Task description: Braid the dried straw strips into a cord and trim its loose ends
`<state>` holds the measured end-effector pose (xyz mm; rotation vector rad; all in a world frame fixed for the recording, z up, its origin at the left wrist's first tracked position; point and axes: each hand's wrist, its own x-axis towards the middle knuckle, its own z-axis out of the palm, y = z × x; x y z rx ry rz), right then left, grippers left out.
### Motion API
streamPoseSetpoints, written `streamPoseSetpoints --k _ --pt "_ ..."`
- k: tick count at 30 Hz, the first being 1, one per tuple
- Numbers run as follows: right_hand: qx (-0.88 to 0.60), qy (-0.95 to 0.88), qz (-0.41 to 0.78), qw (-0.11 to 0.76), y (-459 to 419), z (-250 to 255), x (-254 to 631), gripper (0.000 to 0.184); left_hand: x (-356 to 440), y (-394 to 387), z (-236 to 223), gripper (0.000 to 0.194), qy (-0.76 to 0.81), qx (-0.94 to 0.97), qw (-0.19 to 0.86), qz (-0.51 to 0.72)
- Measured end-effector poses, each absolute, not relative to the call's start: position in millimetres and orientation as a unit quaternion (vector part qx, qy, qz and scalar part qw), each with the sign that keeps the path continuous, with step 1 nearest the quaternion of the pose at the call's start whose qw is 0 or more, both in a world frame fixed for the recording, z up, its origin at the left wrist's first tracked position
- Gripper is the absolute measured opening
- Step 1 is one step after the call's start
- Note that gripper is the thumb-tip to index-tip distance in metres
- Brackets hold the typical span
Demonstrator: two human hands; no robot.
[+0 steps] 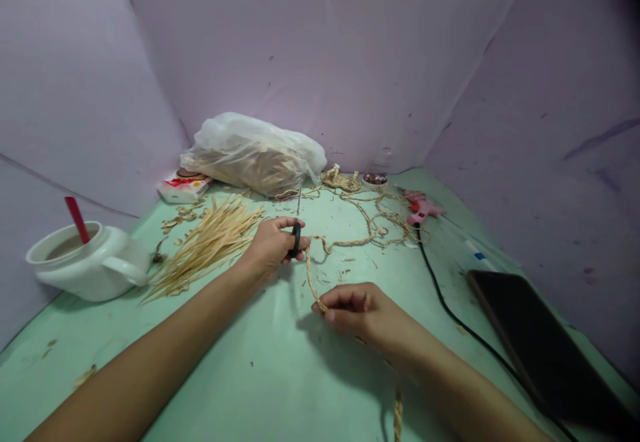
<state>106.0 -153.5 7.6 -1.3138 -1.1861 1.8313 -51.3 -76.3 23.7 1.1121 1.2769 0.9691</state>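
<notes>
My left hand [273, 245] is closed round the black handles of a pair of scissors [297, 225], whose thin blades point away toward the back. My right hand [353, 309] pinches a braided straw rope [311, 275] near the middle of the green table [260, 369]. The rope runs from that pinch up past the scissors and winds on to a coil [340, 179] at the back. Another stretch of the braid [398, 415] shows under my right forearm at the near edge.
A bundle of loose straw strips [210, 242] lies left of my left hand. A white pot with a red stick [85, 262] stands far left. A plastic bag of straw [255, 155], a pink glue gun [421, 207] with black cord [445, 295], and a dark tablet [540, 342] sit around.
</notes>
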Motion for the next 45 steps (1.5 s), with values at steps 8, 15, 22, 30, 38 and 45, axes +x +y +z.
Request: streamPoseSetpoints --k 8,15,22,30,38,45 --pt "-0.422 -0.399 0.735 0.351 -150 9 109 0.03 -31 -99 32 0.039 0.512 0.508 0.539 0.434" --pt "-0.467 -0.339 0.706 0.411 -148 8 107 0.032 -28 -102 28 0.036 0.51 0.534 0.49 0.463" --pt "-0.519 -0.297 0.636 0.488 -140 9 111 0.026 -42 -98 34 0.032 0.509 0.686 0.399 0.334" --pt "-0.579 -0.309 0.525 0.542 -129 11 120 0.014 -49 -106 31 0.036 0.412 0.902 0.03 0.125" --pt "-0.555 -0.374 0.504 0.546 -130 5 122 0.01 -50 -102 24 0.046 0.405 0.911 -0.029 0.079" --pt "-0.552 -0.422 0.468 0.546 -130 0 124 0.01 -52 -101 24 0.045 0.392 0.917 0.006 0.075"
